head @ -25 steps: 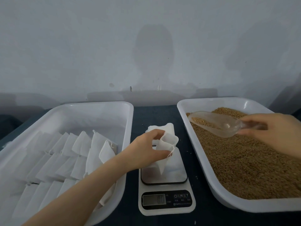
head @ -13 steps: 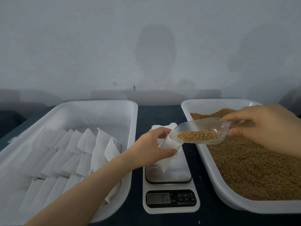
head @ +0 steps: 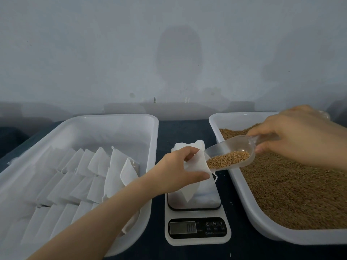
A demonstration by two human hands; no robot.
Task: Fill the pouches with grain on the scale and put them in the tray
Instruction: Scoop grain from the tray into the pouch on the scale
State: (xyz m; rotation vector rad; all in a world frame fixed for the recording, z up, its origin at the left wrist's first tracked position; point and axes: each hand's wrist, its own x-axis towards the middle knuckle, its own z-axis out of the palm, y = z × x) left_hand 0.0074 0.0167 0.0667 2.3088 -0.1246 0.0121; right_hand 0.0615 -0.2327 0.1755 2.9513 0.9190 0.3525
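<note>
A dark blue bench [head: 189, 132] runs up to a pale, blotchy grey wall [head: 93, 53], where a soft shadow falls. On the bench, my left hand [head: 174, 173] pinches a white cloth pouch [head: 197, 164] between thumb and curled fingers, holding its mouth open above the scale [head: 197, 235]. The pouch's lower corner hangs over the steel platform; whether it touches, I cannot tell. My right hand [head: 300, 137] grips the handle of a clear plastic scoop [head: 231, 152], tilted down with its lip at the pouch's mouth and grain gathered at its front. Behind the scale lies a small stack of empty pouches [head: 185, 145]. The white tray [head: 112, 117] on the left carries rows of white pouches [head: 97, 166]; the white tub [head: 244, 117] on the right is filled with brown grain [head: 291, 194]. The scale's display [head: 183, 227] reads 0.0, beside a power sign and the letters M and T. The line of print beneath is too small to read.
</note>
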